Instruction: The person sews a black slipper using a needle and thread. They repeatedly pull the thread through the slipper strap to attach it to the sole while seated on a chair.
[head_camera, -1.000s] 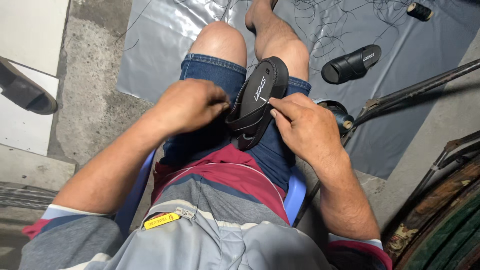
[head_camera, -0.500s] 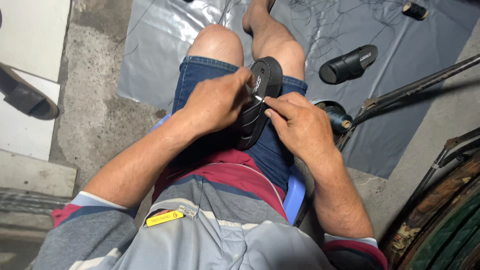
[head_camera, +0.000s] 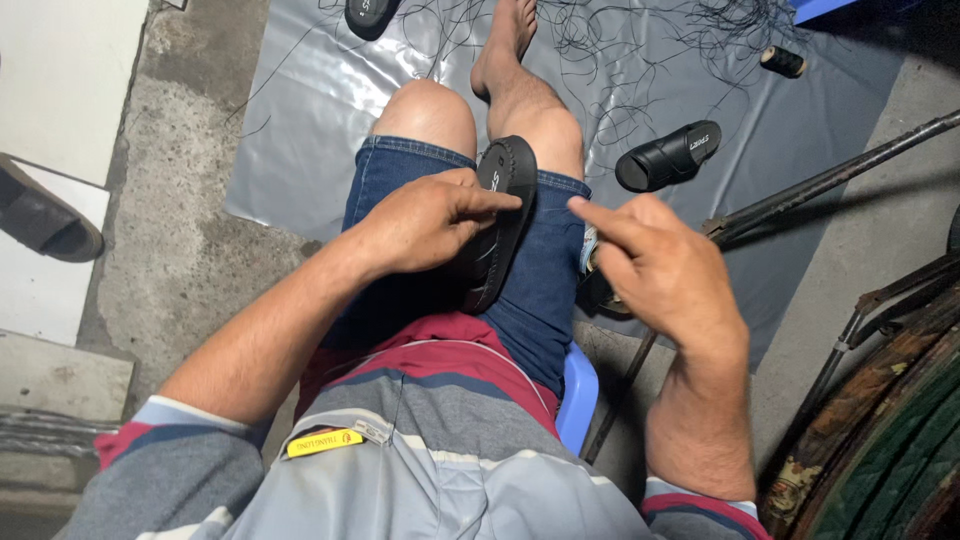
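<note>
A black slide sandal (head_camera: 497, 225) stands on edge between my thighs, over my denim shorts. My left hand (head_camera: 425, 220) rests on it, thumb and forefinger pressed to its upper edge. My right hand (head_camera: 655, 265) hovers to the right of the sandal, apart from it, fingers pinched around a thin thread that runs toward the sandal. The thread is barely visible.
A second black sandal (head_camera: 668, 157) lies on the grey plastic sheet (head_camera: 300, 110) to the right. Tangled black thread (head_camera: 620, 40) and a spool (head_camera: 782, 61) lie further off. A metal bar (head_camera: 830, 180) slants at right; I sit on a blue stool (head_camera: 578, 395).
My right hand has left the sandal and pulled away to the right, drawing thread. My left hand slid onto the sandal's upper edge. The view has shifted.
</note>
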